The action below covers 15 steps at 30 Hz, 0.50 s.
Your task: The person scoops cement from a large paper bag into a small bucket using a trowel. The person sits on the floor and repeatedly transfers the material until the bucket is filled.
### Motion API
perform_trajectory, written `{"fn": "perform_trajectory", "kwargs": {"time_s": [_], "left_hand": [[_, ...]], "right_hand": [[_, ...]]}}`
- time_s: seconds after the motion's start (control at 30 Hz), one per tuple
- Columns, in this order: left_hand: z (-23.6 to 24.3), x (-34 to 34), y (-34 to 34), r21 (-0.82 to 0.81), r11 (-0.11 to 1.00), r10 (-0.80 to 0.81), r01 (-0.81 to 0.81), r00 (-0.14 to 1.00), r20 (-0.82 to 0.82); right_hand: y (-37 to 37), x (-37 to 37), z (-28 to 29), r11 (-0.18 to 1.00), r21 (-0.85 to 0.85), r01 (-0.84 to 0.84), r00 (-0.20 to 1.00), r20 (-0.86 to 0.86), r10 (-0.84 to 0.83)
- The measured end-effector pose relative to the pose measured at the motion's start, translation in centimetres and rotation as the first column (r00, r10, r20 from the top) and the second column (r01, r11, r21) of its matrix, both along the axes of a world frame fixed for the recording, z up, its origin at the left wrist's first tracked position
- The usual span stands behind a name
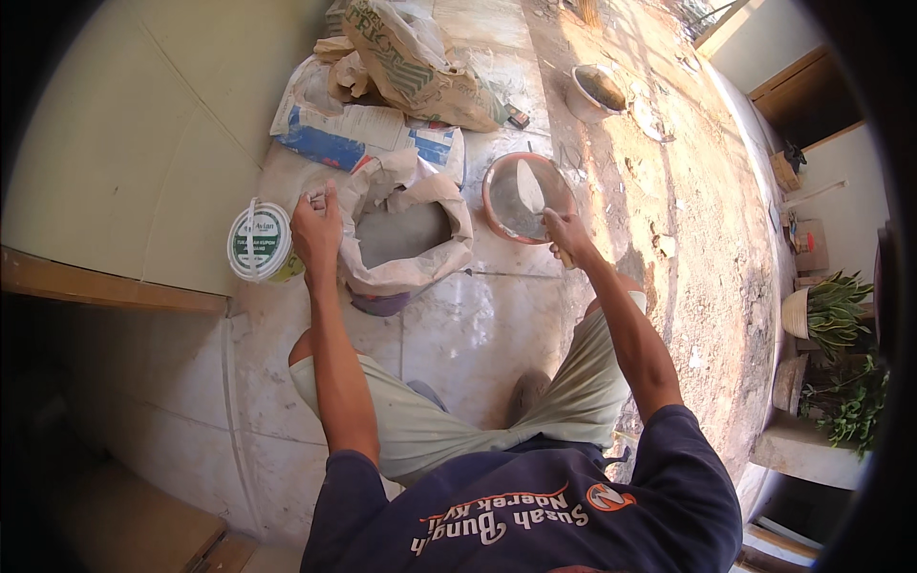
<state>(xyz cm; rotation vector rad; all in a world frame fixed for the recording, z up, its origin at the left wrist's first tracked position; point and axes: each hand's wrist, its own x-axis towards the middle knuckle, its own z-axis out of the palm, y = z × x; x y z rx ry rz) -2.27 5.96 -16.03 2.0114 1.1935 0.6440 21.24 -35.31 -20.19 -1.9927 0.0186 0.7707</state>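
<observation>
And the right hand (565,235), at two o'clock, has the trowel (528,186), fingers clamped round its handle, the pale blade aimed towards twelve above the bowl (485,199) at one o'clock. Whether blade meets bowl, I can't tell.

Over at ten, the left hand (317,224), fingers curled in, right beside the bag (371,275); whether they pinch its rim or close on nothing, can't say.

Handling now! The trowel looks light and stiff, thin in the blade; the handle is the place to grip, and a dusty one could slip. The bag, at eleven, looks soft and crumpled at the mouth but probably heavy with grey powder (406,236); its paper might tear, so two hands low on the sides. The bowl looks rigid: take the rim.

On to the print! The tub (256,232), past nine, wears a round green-and-white label with pale lettering. Up near twelve, green capitals on a tan sack (406,81); below it, a blue-and-white sack (330,136) with small print. At six, white lettering and an orange round logo on the shirt (535,540), upside down from here.
</observation>
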Motion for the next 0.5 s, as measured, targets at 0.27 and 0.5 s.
{"fn": "perform_trajectory", "kwargs": {"time_s": [0.27, 0.5], "left_hand": [[-0.2, 0.1, -0.6, 0.001, 0.993, -0.119, 0.121, 0.98, -0.157], [0.8, 0.4, -1.2, -0.046, 0.987, -0.157, 0.152, 0.977, -0.145]], "right_hand": [[10.2, -8.2, 14.5, 0.64, -0.614, -0.462, 0.325, 0.554, 0.766], [23.6, -11.9, 3.1, 0.042, -0.991, -0.126, -0.241, 0.071, 0.968]]}}
